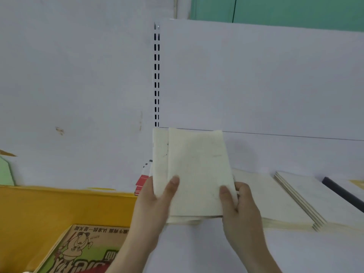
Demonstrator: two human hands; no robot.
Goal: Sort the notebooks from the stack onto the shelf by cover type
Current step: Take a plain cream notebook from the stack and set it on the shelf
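A small bundle of cream notebooks [197, 174] is pinched upright between both hands, above the front of the white shelf [197, 251]: the left hand [155, 201] is curled round its edge at eight o'clock, the right hand [239, 203] at four o'clock. At least two thin, light, floppy books are held; support at both lower corners seems wise, since soft covers may fan apart. At three o'clock, two flat piles [299, 201] lie side by side. At seven o'clock, one cartoon-printed box [82, 251] is seen.
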